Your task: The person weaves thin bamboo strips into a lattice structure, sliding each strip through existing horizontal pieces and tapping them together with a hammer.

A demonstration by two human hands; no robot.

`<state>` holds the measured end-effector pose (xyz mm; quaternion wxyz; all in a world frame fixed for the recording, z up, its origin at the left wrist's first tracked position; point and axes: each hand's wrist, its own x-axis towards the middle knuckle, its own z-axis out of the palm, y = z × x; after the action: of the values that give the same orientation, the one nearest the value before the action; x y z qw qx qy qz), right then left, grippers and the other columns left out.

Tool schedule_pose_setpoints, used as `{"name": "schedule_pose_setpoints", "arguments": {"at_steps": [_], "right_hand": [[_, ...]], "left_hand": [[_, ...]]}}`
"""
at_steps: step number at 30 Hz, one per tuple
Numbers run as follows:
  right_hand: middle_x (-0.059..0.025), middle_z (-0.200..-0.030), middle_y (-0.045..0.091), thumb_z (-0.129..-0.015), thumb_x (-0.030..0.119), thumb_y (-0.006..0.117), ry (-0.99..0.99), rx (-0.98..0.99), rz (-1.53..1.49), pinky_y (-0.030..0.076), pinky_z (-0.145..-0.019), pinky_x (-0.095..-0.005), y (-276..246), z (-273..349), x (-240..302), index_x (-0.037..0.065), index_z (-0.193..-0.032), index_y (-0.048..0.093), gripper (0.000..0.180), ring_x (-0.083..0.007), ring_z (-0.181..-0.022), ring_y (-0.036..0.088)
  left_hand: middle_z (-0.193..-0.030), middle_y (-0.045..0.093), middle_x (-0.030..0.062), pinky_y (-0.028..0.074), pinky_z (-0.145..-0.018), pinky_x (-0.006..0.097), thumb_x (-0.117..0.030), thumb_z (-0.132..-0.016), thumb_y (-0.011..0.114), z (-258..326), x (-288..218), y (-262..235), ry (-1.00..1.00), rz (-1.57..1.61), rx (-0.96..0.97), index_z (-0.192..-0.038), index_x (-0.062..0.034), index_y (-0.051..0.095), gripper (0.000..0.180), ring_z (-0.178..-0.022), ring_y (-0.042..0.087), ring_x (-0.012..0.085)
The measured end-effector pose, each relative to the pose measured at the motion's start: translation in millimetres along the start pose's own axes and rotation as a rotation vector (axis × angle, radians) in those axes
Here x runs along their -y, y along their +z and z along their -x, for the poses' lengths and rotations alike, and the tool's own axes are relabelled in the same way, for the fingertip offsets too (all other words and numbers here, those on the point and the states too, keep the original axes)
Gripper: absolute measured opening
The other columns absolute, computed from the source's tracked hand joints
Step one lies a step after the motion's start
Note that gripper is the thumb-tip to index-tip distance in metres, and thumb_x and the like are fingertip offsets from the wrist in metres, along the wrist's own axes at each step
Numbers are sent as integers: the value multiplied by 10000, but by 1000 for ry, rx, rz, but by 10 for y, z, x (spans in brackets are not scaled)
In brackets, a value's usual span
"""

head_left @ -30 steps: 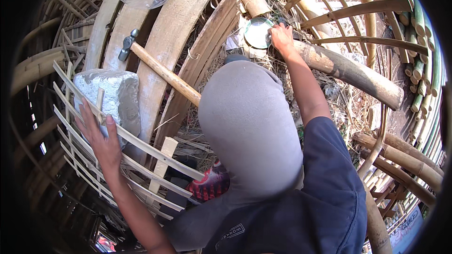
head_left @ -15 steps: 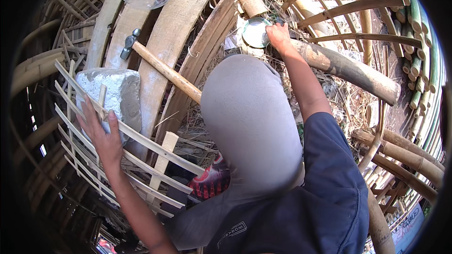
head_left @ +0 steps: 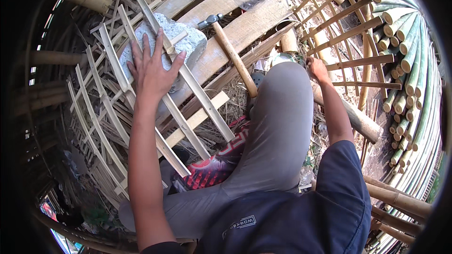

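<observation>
The right hand is mostly hidden behind the raised knee — whether its fingers are clenched or loose cannot be told, nor what they touch; a small round tin peeks out just beside it. A thick bamboo pole runs under that wrist toward the lower right. The left hand lies flat with fingers spread and released, gripping nothing, pressing a bamboo slat lattice onto a grey stone block. The lattice's long rails run from the upper left down to the lower right, with short cross slats. A hammer rests on wooden planks just right of the stone — head at the top, handle pointing down toward the knee.
</observation>
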<state>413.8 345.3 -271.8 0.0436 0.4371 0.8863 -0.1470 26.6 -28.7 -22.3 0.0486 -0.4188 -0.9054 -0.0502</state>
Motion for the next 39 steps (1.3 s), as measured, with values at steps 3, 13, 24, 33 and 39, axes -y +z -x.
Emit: {"name": "schedule_pose_setpoints", "arguments": {"at_steps": [3,13,24,33,39], "right_hand": [[-222,-926,711,-827,101,642,94,-44,-106,550,-825,-446,-354,292,235,28,-1079,697,268,-389,-918,687],[-105,-974,749,-904,158,735,-1,-564,-845,541,-783,-263,-1406,545,1406,2,-1081,729,236,-139,-881,695],[-126,-904,762,-871,178,772,-602,-323,-985,544,-748,-277,-2268,260,4154,-1,-985,755,213,-151,-831,720],[-158,-912,752,-822,83,760,-555,-199,-947,576,-714,-332,-1546,288,4419,-5,-986,710,192,-214,-814,741],[-135,-868,748,-836,105,760,-456,-201,-1013,558,-681,-321,-1437,182,4342,5,-956,714,163,-185,-762,713]], "left_hand": [[-1629,188,202,72,-1148,700,-760,-841,514,16,0,34,-34,69,-26,-1565,-305,282,886,-1522,36,405],[-1652,124,162,20,-1135,724,-769,-838,497,48,32,73,-58,129,-25,-1568,-310,270,892,-1523,-6,403],[-1637,192,164,88,-1136,717,-790,-806,523,64,31,12,-74,111,-53,-1550,-340,310,895,-1519,76,404],[-1640,180,168,52,-1139,721,-697,-744,666,26,38,-24,-61,134,-44,-1544,-332,325,943,-1528,40,382],[-1629,234,151,105,-1134,715,-581,-783,687,16,-21,11,-74,109,-50,-1542,-380,310,871,-1522,108,374]]}}
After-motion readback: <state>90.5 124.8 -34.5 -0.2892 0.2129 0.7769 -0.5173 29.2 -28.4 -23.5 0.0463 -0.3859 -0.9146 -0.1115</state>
